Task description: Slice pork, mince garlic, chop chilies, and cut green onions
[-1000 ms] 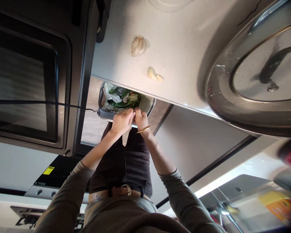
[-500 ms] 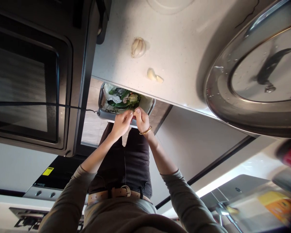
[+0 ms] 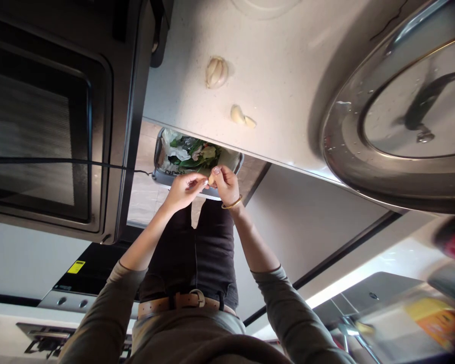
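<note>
i count one garlic clove (image 3: 211, 178) between my two hands, upper middle of the frame. above it sit one waste bin (image 3: 160, 174), one garlic bulb (image 3: 216, 72), one clove pair (image 3: 242, 116). one big steel lid (image 3: 398, 121) fills the upper right.

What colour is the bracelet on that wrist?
Gold. The thin bracelet sits on the right hand wrist, clearest in the head view.

A pale speckled countertop (image 3: 288, 76) is seen running across the upper part of the view, pretty bare overall. A garlic bulb (image 3: 216, 72) is set on it near the dark appliance side, and a couple of loose garlic cloves (image 3: 241, 116) are left just beside the counter's front edge, a bit apart from the bulb. A big steel pan with a glass lid (image 3: 402, 121) is parked further along the counter, well apart from the garlic
</note>
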Action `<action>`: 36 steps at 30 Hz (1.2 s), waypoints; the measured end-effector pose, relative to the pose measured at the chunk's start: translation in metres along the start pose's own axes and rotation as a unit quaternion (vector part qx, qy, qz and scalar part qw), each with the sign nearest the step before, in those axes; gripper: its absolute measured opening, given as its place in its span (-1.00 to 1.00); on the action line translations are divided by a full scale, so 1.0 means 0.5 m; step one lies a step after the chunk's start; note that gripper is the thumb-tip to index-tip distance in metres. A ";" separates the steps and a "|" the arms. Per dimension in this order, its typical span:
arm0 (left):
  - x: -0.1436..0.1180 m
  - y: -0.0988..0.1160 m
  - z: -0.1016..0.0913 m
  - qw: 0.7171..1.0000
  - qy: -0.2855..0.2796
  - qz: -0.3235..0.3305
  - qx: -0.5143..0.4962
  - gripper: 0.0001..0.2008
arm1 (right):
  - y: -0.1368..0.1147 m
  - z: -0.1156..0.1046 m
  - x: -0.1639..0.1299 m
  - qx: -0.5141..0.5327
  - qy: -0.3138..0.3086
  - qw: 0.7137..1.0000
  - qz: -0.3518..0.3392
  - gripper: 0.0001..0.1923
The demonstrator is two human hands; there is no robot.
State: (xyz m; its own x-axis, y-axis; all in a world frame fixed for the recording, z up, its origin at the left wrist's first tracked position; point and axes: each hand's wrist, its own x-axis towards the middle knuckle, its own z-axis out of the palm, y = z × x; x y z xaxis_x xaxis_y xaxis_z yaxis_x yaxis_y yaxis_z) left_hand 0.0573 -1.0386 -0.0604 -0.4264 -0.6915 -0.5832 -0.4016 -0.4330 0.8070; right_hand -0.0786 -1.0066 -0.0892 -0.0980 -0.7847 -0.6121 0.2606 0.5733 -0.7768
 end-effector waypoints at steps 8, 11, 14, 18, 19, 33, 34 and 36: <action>-0.009 0.007 0.014 0.998 0.034 0.012 0.054 -0.76 | -0.002 0.002 0.000 -0.009 -0.005 1.000 -0.011 -0.50; -0.008 0.004 0.017 0.996 0.041 0.021 0.074 -0.79 | 0.006 0.002 0.003 0.015 -0.018 0.999 0.023 -0.47; -0.005 0.002 0.015 0.976 0.076 0.070 0.190 -0.84 | 0.010 0.000 0.006 0.064 -0.048 0.995 0.064 -0.51; -0.003 -0.004 0.010 0.927 0.103 0.129 0.338 -0.84 | 0.000 -0.004 0.002 0.086 -0.050 0.990 0.096 -0.60; -0.002 -0.006 0.008 0.921 0.106 0.135 0.349 -0.84 | -0.005 -0.004 0.000 0.089 -0.055 0.990 0.096 -0.61; 0.024 -0.031 0.001 0.930 0.214 0.082 0.287 -0.76 | 0.022 -0.005 -0.002 0.003 -0.056 0.998 0.025 -0.63; 0.024 -0.028 0.000 0.940 0.195 0.082 0.267 -0.75 | 0.021 -0.005 -0.003 0.001 -0.054 0.998 0.021 -0.64; 0.026 -0.021 -0.002 0.956 0.146 0.086 0.238 -0.72 | 0.018 -0.005 -0.004 0.008 -0.051 0.999 0.018 -0.67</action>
State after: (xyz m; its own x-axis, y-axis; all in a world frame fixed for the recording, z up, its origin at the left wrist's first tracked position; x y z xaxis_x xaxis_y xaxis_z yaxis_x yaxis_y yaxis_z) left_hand 0.0569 -1.0435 -0.0764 -0.3032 -0.8907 -0.3386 -0.6991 -0.0335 0.7143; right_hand -0.0784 -0.9993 -0.0953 0.0092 -0.7833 -0.6216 0.2773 0.5992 -0.7510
